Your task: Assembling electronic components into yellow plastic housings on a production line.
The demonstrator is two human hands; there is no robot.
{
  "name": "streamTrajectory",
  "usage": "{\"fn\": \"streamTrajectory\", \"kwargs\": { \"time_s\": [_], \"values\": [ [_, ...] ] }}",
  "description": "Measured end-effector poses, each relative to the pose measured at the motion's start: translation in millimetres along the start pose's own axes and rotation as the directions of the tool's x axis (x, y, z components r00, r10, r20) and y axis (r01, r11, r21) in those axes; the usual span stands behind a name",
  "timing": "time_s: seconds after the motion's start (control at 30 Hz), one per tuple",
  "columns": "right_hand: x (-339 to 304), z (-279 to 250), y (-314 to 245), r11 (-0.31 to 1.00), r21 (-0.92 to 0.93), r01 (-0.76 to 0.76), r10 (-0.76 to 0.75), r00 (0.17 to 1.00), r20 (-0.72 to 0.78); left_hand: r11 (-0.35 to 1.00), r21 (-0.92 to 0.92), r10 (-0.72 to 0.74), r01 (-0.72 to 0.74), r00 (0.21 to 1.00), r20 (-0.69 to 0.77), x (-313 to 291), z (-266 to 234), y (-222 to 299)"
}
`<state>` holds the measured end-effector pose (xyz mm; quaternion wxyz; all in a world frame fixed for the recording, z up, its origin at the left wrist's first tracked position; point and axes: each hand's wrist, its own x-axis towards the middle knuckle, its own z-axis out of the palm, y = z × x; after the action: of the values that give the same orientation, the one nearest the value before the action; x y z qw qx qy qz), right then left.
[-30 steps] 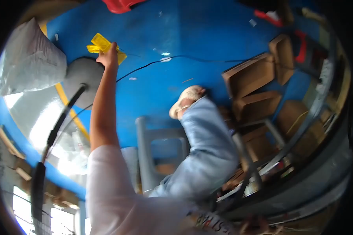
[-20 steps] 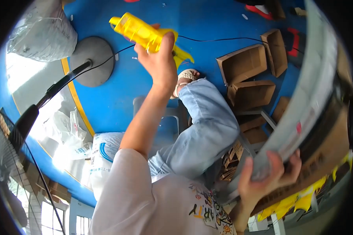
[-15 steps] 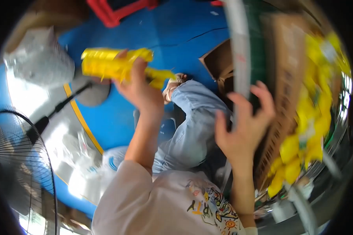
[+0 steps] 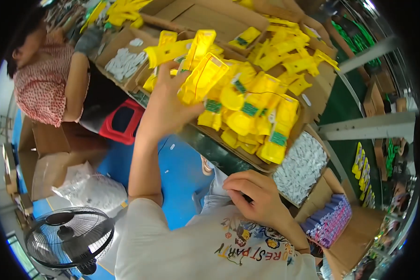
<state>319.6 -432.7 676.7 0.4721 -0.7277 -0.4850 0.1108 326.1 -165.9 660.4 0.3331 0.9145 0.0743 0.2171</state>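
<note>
My left hand (image 4: 165,109) reaches over the near left side of a cardboard box full of yellow plastic parts. Its fingers and thumb are spread around the lower end of a tilted yellow plastic shell (image 4: 204,77), touching it; the fingertips are partly hidden. More yellow shells (image 4: 247,100), several with green-and-white labels, heap up just right of that hand. My right hand (image 4: 254,193) hovers in front of my shirt, below the box's near edge. Its fingers are loosely curled with a gap to the thumb, and nothing shows in it.
Small white parts fill a carton (image 4: 301,168) at right and another tray (image 4: 126,63) at left. A carton of purple cylindrical items (image 4: 329,221) stands lower right. A co-worker (image 4: 51,84) sits at far left, by a red stool (image 4: 122,122). A black fan (image 4: 70,238) stands lower left.
My view has swung to the right, onto the box of yellow parts. The left hand has brought its yellow shells from above the floor to the box and loosened. The right hand has drawn back toward my body.
</note>
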Motion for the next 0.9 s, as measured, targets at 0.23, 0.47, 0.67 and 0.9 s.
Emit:
{"fn": "streamTrajectory", "kwargs": {
  "time_s": [0.23,0.47,0.67,0.9],
  "values": [
    [-71.5,-49.9,1.1,1.000,0.004,-0.030,0.030,0.993,-0.111,0.942,0.281,0.245,-0.181,0.946,-0.213,0.8,27.7,46.4],
    [-162.9,-102.6,7.3,0.987,-0.021,-0.160,0.134,0.887,-0.441,-0.029,-0.833,-0.043,0.553,0.832,0.554,-93.3,114.2,208.1],
    [-242.8,-157.4,11.6,0.775,-0.626,0.088,-0.287,0.931,-0.225,-0.192,-0.501,0.091,0.844,0.524,0.847,-122.9,180.2,271.6],
    [-276.7,-157.3,7.5,0.702,0.694,-0.159,0.562,0.723,-0.402,0.281,-0.712,0.132,0.643,0.709,0.693,-159.7,217.2,308.8]
  ]
}}
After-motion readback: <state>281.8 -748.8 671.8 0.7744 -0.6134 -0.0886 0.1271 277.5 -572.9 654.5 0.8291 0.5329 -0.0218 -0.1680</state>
